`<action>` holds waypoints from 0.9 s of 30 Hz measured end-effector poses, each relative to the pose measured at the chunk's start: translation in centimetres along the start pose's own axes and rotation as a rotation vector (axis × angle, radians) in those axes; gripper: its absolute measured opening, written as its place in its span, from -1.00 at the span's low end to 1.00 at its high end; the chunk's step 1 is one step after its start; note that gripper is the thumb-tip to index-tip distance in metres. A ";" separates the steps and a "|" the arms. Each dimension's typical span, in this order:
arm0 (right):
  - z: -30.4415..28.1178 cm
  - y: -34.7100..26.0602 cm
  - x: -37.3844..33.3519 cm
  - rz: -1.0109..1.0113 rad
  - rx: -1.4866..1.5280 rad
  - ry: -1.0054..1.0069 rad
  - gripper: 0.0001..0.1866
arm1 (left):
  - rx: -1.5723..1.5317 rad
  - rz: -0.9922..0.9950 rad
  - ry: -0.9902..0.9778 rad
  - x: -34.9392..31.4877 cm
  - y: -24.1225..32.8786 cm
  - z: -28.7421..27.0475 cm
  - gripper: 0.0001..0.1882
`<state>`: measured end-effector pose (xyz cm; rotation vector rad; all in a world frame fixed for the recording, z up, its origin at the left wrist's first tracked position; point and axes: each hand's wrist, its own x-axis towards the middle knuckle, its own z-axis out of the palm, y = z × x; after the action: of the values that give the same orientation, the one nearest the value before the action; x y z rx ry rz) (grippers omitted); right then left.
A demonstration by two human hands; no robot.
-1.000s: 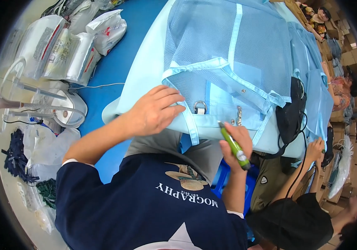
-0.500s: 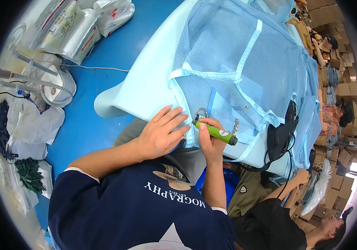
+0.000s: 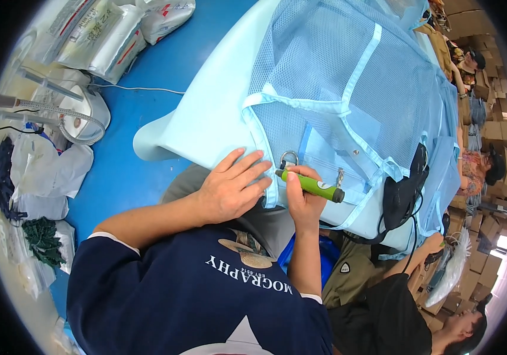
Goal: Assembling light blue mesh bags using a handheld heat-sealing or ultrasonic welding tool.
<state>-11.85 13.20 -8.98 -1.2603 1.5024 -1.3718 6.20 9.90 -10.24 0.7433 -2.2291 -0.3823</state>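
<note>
A light blue mesh bag (image 3: pixel 318 65) with pale blue binding lies spread over a smooth pale aqua surface (image 3: pixel 206 118). My left hand (image 3: pixel 232 188) rests flat, fingers stretched out, with its fingertips at the bag's left binding (image 3: pixel 270 183). In my right hand (image 3: pixel 305 207) is a thick green pen-shaped tool (image 3: pixel 319 188) with dark ends. Its left tip points at the binding, just below a metal ring (image 3: pixel 289 158); whether it touches the fabric I cannot tell. A metal zipper pull (image 3: pixel 340 176) hangs to the right of the tool.
Black mesh fabric with cords (image 3: pixel 404 192) hangs at the bag's right. A co-worker in a black top (image 3: pixel 383 319) sits at lower right, one hand near the bag. White packages (image 3: pixel 102 38) and a white appliance (image 3: pixel 84 115) are at left; cardboard boxes (image 3: pixel 499 130) are stacked far right.
The view has shifted slightly. My right hand and the green tool sit a little farther right and lower; my left hand stays by the binding.
</note>
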 end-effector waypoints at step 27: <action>-0.2 0.4 0.3 -0.104 -0.088 -0.032 -0.88 | 0.003 -0.011 0.017 0.2 0.1 0.0 -0.74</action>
<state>-12.17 12.89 -9.32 -1.4264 1.5076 -1.3576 6.03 9.85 -10.11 0.7583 -2.2104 -0.3772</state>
